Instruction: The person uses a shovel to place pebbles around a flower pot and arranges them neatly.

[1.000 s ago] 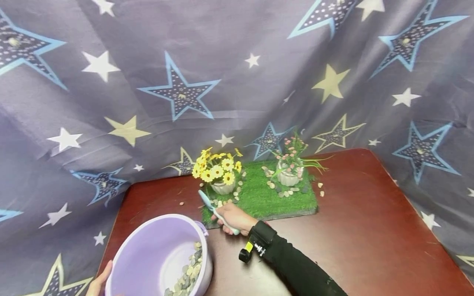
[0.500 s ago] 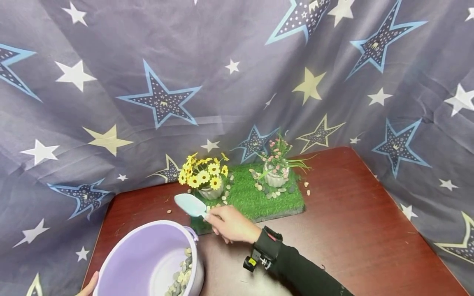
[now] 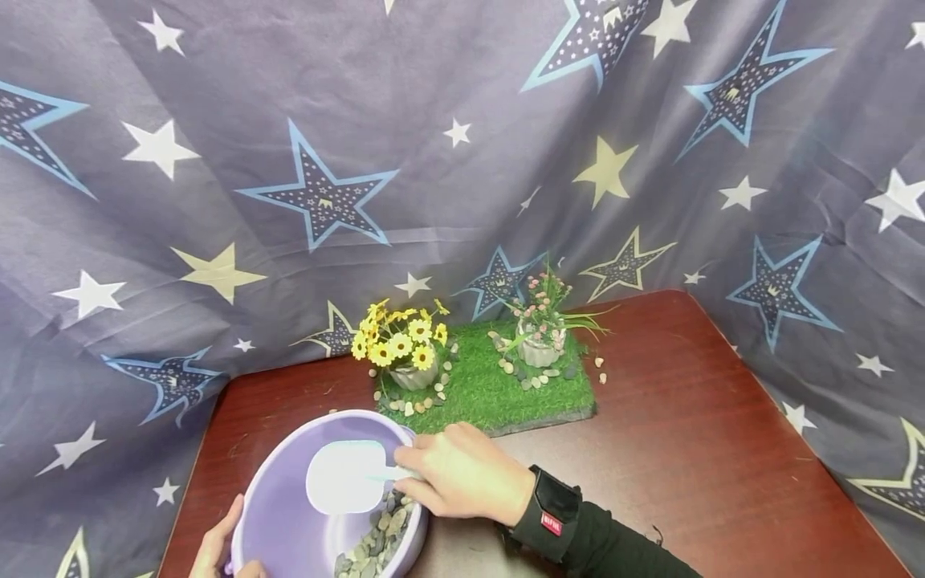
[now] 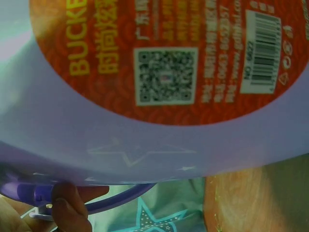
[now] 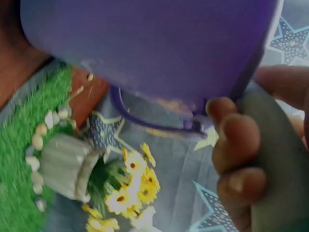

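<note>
My right hand (image 3: pixel 470 474) grips the handle of a pale blue trowel (image 3: pixel 345 478), whose broad blade is over the inside of a purple bucket (image 3: pixel 278 514). Grey and tan pebbles (image 3: pixel 377 536) lie along the bucket's right inner side. At the bucket's left rim, my left hand (image 3: pixel 220 542) holds on. Its fingers (image 4: pixel 67 208) curl beside the rim and the bucket's handle (image 4: pixel 120 198) in the left wrist view. In the right wrist view, fingers (image 5: pixel 239 140) wrap the trowel's handle (image 5: pixel 275 169) close to the bucket's outer wall.
Behind the bucket lies a green turf board (image 3: pixel 477 393). It bears a white pot of yellow flowers (image 3: pixel 397 341) and a pot of pink flowers (image 3: pixel 542 321), both ringed by pebbles. The brown table (image 3: pixel 686 433) meets a starry grey curtain (image 3: pixel 462 201) at the back.
My right hand has brought the trowel from the turf's front left corner leftward and down over the bucket. The bucket has shifted slightly right, and more of my left hand shows at its rim.
</note>
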Available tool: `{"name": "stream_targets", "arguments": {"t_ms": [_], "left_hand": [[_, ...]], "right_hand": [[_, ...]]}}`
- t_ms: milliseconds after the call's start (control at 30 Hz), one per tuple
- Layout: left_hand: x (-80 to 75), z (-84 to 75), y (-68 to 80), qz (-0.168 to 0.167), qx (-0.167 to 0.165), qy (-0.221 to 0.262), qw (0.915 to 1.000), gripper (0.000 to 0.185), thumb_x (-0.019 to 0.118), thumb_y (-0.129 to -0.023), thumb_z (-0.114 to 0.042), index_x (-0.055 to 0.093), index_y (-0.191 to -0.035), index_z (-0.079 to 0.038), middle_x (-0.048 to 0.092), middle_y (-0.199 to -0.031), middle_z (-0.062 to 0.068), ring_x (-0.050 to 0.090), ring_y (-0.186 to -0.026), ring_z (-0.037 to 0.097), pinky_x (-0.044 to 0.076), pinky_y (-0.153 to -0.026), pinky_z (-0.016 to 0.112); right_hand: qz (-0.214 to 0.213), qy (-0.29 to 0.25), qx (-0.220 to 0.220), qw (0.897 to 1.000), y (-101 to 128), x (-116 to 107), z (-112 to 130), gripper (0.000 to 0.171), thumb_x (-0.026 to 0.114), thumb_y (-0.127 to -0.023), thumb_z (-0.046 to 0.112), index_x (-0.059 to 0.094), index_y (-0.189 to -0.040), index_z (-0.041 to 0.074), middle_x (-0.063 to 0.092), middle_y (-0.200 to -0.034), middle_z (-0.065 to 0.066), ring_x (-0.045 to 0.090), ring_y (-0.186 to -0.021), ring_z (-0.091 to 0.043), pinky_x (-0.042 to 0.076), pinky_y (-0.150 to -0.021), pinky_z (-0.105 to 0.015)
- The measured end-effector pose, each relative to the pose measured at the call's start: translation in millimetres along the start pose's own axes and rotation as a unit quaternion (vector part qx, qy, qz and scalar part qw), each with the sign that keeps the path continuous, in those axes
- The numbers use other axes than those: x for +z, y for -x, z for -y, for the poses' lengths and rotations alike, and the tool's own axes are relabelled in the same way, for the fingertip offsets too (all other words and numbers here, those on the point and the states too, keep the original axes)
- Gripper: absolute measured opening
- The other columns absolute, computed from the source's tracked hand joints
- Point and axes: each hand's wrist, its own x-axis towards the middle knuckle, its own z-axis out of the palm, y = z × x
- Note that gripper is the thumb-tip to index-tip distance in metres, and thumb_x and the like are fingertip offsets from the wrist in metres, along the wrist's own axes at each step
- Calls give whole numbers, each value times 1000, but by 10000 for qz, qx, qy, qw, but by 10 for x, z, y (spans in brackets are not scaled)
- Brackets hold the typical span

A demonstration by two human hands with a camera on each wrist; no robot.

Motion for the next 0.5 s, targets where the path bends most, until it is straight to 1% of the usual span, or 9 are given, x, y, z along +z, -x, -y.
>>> {"name": "stream_targets", "arguments": {"t_ms": [100, 200, 267, 300, 333, 367, 400, 433, 500], "left_hand": [[16, 46, 7, -152, -268, -258, 9992, 106, 54, -79, 24, 29, -164, -33, 56, -117, -39, 65, -85, -3, 57, -58, 28], [0, 60, 12, -52, -571, -303, 9979, 104, 56, -82, 20, 26, -165, -35, 50, -117, -45, 64, -87, -5, 58, -59, 28], [-17, 63, 19, 11, -455, -173, 9988, 105, 56, -82, 21, 27, -164, -38, 52, -117, -45, 65, -88, -5, 58, -59, 27], [-24, 62, 21, 38, -254, -71, 9996, 106, 55, -82, 23, 28, -163, -39, 53, -118, -44, 65, -89, -6, 58, -60, 25], [-34, 65, 18, 112, -40, 179, 9998, 107, 52, -81, 26, 30, -162, -40, 56, -120, -42, 65, -91, -6, 58, -61, 23], [-40, 67, 14, 187, 181, 486, 9985, 107, 49, -80, 29, 32, -162, -37, 60, -120, -36, 66, -91, -5, 57, -61, 22], [-39, 65, 12, 211, 379, 614, 9972, 108, 47, -78, 31, 34, -162, -37, 62, -122, -33, 67, -93, -5, 57, -62, 21], [-33, 59, 13, 160, 452, 585, 9971, 108, 47, -78, 31, 36, -160, -38, 63, -122, -33, 67, -93, -5, 57, -62, 20], [-18, 41, 12, 32, 392, 438, 9983, 107, 48, -78, 31, 38, -160, -38, 64, -121, -33, 67, -92, -5, 57, -62, 20]], "right_hand": [[-152, 786, 43, 9968, 5, -33, 39, 24, 67, -98, 46, 64, -85, 25, 56, -72, 13, 42, -52, 0, 29, -50, -20], [-213, 1696, 90, 9852, -3, -80, 120, 27, 67, -95, 54, 71, -87, 28, 61, -76, 13, 47, -51, -2, 32, -48, -22], [-222, 2099, 30, 9775, -25, -116, 175, 26, 69, -93, 53, 72, -88, 27, 62, -80, 12, 49, -52, -3, 35, -47, -24], [-210, 2199, -11, 9753, -40, -131, 197, 24, 69, -93, 50, 72, -88, 27, 62, -80, 12, 49, -52, -4, 37, -47, -24], [-193, 2237, -62, 9745, -55, -145, 214, 22, 70, -93, 48, 72, -87, 26, 62, -81, 11, 49, -52, -4, 38, -47, -24], [-162, 2248, -105, 9742, -68, -158, 226, 20, 71, -93, 45, 72, -85, 26, 61, -82, 11, 48, -52, -4, 38, -47, -24], [-145, 2212, -132, 9750, -80, -170, 234, 18, 71, -92, 41, 71, -82, 27, 60, -82, 10, 48, -52, -5, 38, -48, -24], [-123, 2164, -146, 9761, -90, -179, 237, 16, 71, -92, 38, 71, -80, 27, 59, -83, 10, 47, -52, -5, 38, -48, -24], [-65, 2081, -166, 9779, -102, -189, 233, 16, 71, -91, 35, 71, -77, 27, 59, -84, 9, 47, -52, -5, 37, -47, -24]]}}
